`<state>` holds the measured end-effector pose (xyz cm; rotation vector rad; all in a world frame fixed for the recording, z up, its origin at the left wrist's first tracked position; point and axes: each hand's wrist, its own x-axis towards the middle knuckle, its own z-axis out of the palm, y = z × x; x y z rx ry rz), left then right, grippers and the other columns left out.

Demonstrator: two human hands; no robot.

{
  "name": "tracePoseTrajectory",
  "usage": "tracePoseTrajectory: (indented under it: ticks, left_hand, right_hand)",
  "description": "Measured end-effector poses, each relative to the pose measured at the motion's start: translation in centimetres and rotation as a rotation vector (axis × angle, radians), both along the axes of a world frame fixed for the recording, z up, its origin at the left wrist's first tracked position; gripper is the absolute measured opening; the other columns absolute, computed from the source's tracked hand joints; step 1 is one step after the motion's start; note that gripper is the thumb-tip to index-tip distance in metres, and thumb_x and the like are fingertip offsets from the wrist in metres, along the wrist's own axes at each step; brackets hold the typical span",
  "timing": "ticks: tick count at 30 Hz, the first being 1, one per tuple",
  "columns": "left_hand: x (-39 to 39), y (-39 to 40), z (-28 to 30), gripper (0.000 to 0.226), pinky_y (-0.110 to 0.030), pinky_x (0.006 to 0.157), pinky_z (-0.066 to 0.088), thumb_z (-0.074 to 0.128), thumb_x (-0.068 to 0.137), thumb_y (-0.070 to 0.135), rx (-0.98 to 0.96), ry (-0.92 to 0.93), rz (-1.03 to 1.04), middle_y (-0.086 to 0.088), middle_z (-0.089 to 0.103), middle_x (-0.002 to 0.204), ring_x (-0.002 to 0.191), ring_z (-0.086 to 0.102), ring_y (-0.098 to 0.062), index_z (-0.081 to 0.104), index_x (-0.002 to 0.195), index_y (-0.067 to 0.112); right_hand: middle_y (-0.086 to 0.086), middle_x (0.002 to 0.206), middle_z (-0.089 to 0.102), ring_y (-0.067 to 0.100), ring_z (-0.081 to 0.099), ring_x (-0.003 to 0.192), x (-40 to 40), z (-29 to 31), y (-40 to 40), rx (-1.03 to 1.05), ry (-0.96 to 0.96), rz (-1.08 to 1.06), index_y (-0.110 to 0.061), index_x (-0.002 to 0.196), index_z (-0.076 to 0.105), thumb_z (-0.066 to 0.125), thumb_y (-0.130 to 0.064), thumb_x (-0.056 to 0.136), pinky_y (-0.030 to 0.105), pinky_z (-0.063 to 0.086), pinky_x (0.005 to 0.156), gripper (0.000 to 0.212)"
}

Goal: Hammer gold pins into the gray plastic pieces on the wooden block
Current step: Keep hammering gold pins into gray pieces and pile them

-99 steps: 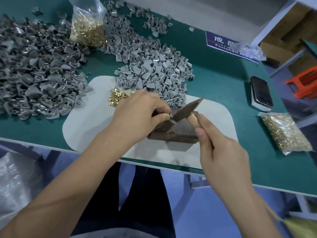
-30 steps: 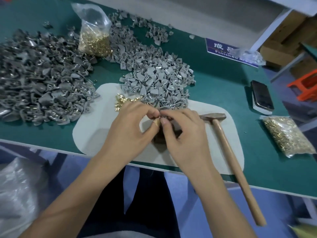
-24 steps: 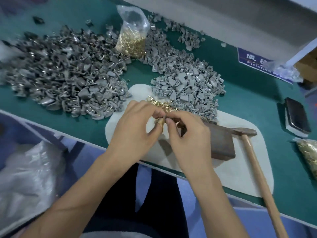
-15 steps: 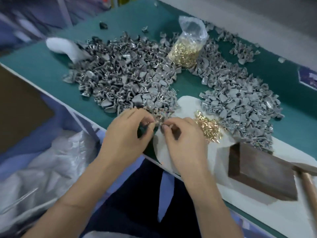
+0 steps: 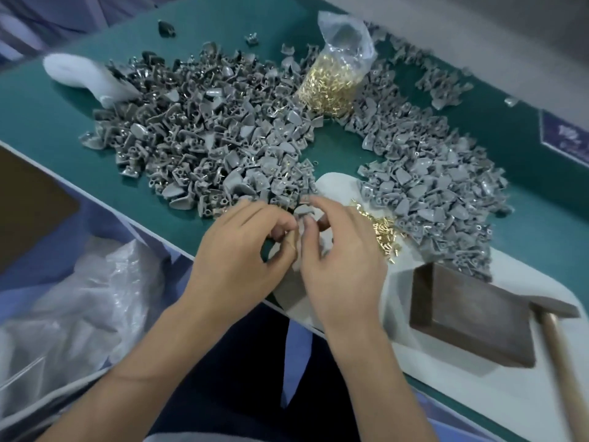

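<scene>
Left hand: person's left hand (image 5: pixel 242 250) at centre frame, fingers curled, tips meeting those of the other hand over the near table edge; it appears to pinch something small, too blurred to tell what.
Right hand: right hand (image 5: pixel 338 250) just right of it, fingers curled inward, pinching a small gray plastic piece (image 5: pixel 304 210) at its fingertips.
Wooden block: dark brown rectangular wooden block (image 5: pixel 471 317) at lower right, well apart from both hands, lying on a pale gray rounded mat (image 5: pixel 398 342).
Hammer: wooden-handled hammer with dark metal head (image 5: pixel 554 317) at the right edge, head touching the block's right corner.
Loose pins: small heap of gold metal pins (image 5: pixel 382 231) on the mat, just right of the right hand.
Gray pieces, left: large pile of gray plastic pieces (image 5: pixel 207 138) across upper centre.
Gray pieces, right: second pile (image 5: pixel 439 199) at right of centre.
Bag: clear plastic bag of gold pins (image 5: pixel 334 81) upright at top centre, between the piles.
Table: green-topped table (image 5: pixel 57 129).
</scene>
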<state>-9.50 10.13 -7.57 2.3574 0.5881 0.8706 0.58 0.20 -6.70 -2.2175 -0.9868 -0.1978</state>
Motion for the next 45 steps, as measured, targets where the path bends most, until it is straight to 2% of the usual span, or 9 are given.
tracePoseTrajectory:
  ticks: [8, 13, 17, 22, 27, 35, 37, 42, 45]
  left_hand:
    - [4.6, -2.6, 1.1, 0.007, -0.036, 0.071, 0.053, 0.070, 0.090, 0.027, -0.135, 0.114, -0.249, 0.016, 0.062, 0.086, 0.087, 0.057, -0.005, 0.071, 0.096, 0.032]
    - [6.8, -5.2, 0.7, 0.014, -0.011, 0.061, 0.041, 0.074, 0.086, 0.040, -0.145, 0.217, -0.314, 0.024, 0.060, 0.093, 0.079, 0.060, 0.010, 0.065, 0.096, 0.042]
    - [8.4, -5.6, 0.8, 0.018, -0.027, 0.065, 0.043, 0.069, 0.088, 0.041, 0.025, 0.277, -0.292, 0.020, 0.058, 0.098, 0.090, 0.059, 0.002, 0.064, 0.105, 0.040]
    - [10.9, -6.3, 1.4, 0.023, -0.032, 0.069, 0.047, 0.065, 0.093, 0.043, 0.211, 0.361, -0.260, 0.015, 0.061, 0.109, 0.110, 0.058, -0.015, 0.068, 0.116, 0.039]
    - [12.2, -6.8, 2.0, 0.016, -0.031, 0.066, 0.048, 0.060, 0.095, 0.045, 0.230, 0.439, -0.182, 0.013, 0.061, 0.102, 0.105, 0.057, -0.012, 0.072, 0.098, 0.035]
    - [13.4, -6.3, 2.5, 0.016, -0.027, 0.070, 0.034, 0.053, 0.099, 0.044, 0.332, 0.492, -0.279, 0.014, 0.055, 0.108, 0.113, 0.047, -0.010, 0.064, 0.104, 0.033]
    - [12.7, -6.8, 2.3, 0.013, -0.028, 0.070, 0.038, 0.054, 0.098, 0.042, 0.248, 0.308, -0.269, 0.015, 0.056, 0.103, 0.105, 0.050, -0.007, 0.064, 0.101, 0.033]
    - [12.4, -8.4, 2.4, 0.009, -0.014, 0.063, 0.042, 0.060, 0.099, 0.035, -0.480, 0.009, -0.376, 0.023, 0.067, 0.082, 0.070, 0.057, 0.004, 0.068, 0.094, 0.034]
    - [12.6, -9.3, 2.9, 0.013, -0.010, 0.072, 0.046, 0.061, 0.099, 0.028, -0.549, -0.021, -0.451, 0.018, 0.074, 0.092, 0.084, 0.067, 0.004, 0.074, 0.097, 0.026]
  right_hand:
    - [-0.011, 0.099, 0.070, 0.014, 0.056, 0.091, 7.1, 3.1, -8.4, -0.056, -0.099, -0.236, -0.029, 0.107, 0.072, 0.056, -0.032, 0.100, 0.032, 0.045, 0.077, 0.017]
    - [-0.014, 0.097, 0.071, 0.012, 0.064, 0.096, 9.7, 2.2, -12.9, 0.009, 0.092, -0.179, -0.026, 0.101, 0.074, 0.062, -0.025, 0.099, 0.032, 0.051, 0.085, 0.012]
    - [-0.018, 0.087, 0.072, 0.003, 0.066, 0.088, 9.5, 1.9, -12.8, 0.236, 0.226, -0.200, -0.030, 0.094, 0.074, 0.061, -0.028, 0.100, 0.013, 0.045, 0.073, 0.015]
    - [-0.017, 0.078, 0.068, 0.003, 0.063, 0.079, 9.9, 1.8, -13.2, 0.274, 0.277, -0.208, -0.029, 0.087, 0.071, 0.061, -0.027, 0.101, 0.011, 0.041, 0.066, 0.017]
    - [-0.014, 0.086, 0.070, 0.006, 0.064, 0.087, 9.7, 1.7, -13.3, 0.264, 0.238, -0.199, -0.024, 0.093, 0.074, 0.060, -0.027, 0.100, 0.028, 0.051, 0.077, 0.015]
    - [-0.011, 0.089, 0.071, 0.013, 0.064, 0.087, 9.6, 1.9, -13.1, 0.278, 0.151, -0.171, -0.020, 0.094, 0.074, 0.060, -0.022, 0.099, 0.041, 0.053, 0.080, 0.015]
    - [-0.013, 0.093, 0.072, 0.010, 0.065, 0.091, 9.6, 1.9, -13.2, 0.300, 0.166, -0.153, -0.021, 0.098, 0.075, 0.061, -0.021, 0.098, 0.041, 0.053, 0.083, 0.013]
    - [-0.015, 0.101, 0.072, 0.010, 0.067, 0.103, 9.6, 2.4, -13.9, 0.352, 0.307, 0.024, -0.028, 0.106, 0.075, 0.063, -0.011, 0.092, 0.033, 0.054, 0.091, 0.025]
    - [-0.018, 0.097, 0.074, 0.008, 0.069, 0.100, 9.7, 2.9, -14.5, 0.442, 0.388, 0.100, -0.026, 0.103, 0.076, 0.071, -0.008, 0.092, 0.019, 0.050, 0.087, 0.021]
